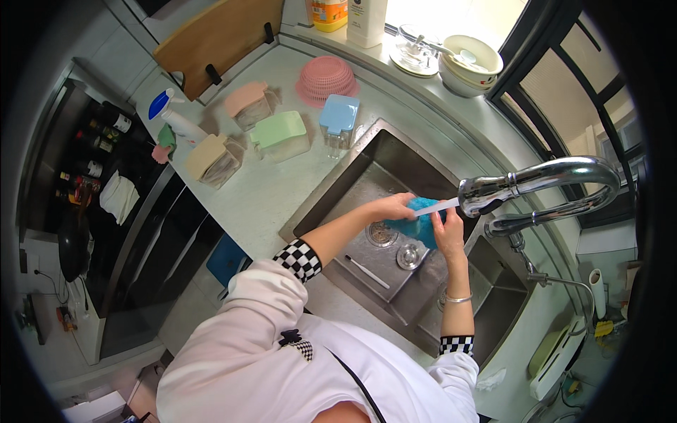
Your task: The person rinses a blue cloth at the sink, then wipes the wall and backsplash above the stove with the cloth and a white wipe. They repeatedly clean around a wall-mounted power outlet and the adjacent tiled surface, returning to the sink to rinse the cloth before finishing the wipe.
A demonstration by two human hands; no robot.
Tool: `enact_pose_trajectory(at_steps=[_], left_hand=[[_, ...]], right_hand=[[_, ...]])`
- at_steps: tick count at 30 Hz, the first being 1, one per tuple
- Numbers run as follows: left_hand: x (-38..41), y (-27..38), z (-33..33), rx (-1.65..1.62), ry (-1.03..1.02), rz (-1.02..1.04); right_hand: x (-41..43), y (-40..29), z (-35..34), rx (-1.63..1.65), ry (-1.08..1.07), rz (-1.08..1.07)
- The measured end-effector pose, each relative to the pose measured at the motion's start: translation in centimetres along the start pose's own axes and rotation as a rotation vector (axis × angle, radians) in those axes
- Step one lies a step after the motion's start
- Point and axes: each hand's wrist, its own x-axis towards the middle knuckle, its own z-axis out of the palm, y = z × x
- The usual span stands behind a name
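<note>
Water runs from the chrome faucet (484, 195) onto a blue cloth (420, 224) held over the stainless steel sink (344, 198). My left hand (394, 207) grips the cloth's left side, and my right hand (448, 230) has its right side, with the fingers near the stream. Below the cloth, a toothbrush-like white stick (367, 271) with a dark end lies on the sink floor. Beside the drain (382, 234) sits a small round metal strainer (409, 256).
Lidded plastic boxes in blue (339, 116), green (280, 132), pink (247, 103) and beige (211, 158) stand on the counter left of the sink, near a pink basket (328, 79) and a spray bottle (180, 121). Stacked bowls (468, 74) stand on the windowsill.
</note>
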Motion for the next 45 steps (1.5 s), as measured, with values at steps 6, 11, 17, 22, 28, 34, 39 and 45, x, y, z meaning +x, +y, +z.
enact_pose_trajectory(at_steps=[6, 11, 17, 22, 28, 34, 39, 45], left_hand=[[1.7, 3.6, 1.5, 1.078, -0.003, -0.160], [2.6, 3.6, 1.6, 1.026, -0.165, -0.208], [2.8, 2.4, 2.1, 1.227, -0.223, -0.131], [2.2, 4.4, 3.0, 1.313, -0.048, -0.171], [1.6, 5.9, 2.7, 1.375, -0.067, 0.001], [0.5, 9.7, 4.2, 1.244, -0.025, 0.168], [-0.5, 9.2, 3.6, 0.955, 0.047, -0.007], [-2.6, 8.0, 6.0, 0.059, 0.119, 0.094]], right_hand=[[-2.4, 3.4, -0.5, -0.015, 0.091, -0.101], [-4.5, 3.6, -1.9, 0.149, 0.135, 0.065], [-9.0, 9.5, -7.6, 0.485, 0.576, 0.415], [-10.7, 11.8, -11.5, 0.703, 1.106, 0.458], [-9.2, 16.2, -13.5, 0.603, 1.215, 0.308], [-7.0, 15.5, -13.7, 0.552, 1.265, 0.329], [-5.9, 9.6, -11.0, 0.083, 1.064, 0.198], [-6.2, 2.8, -0.6, 0.670, 0.207, -0.026]])
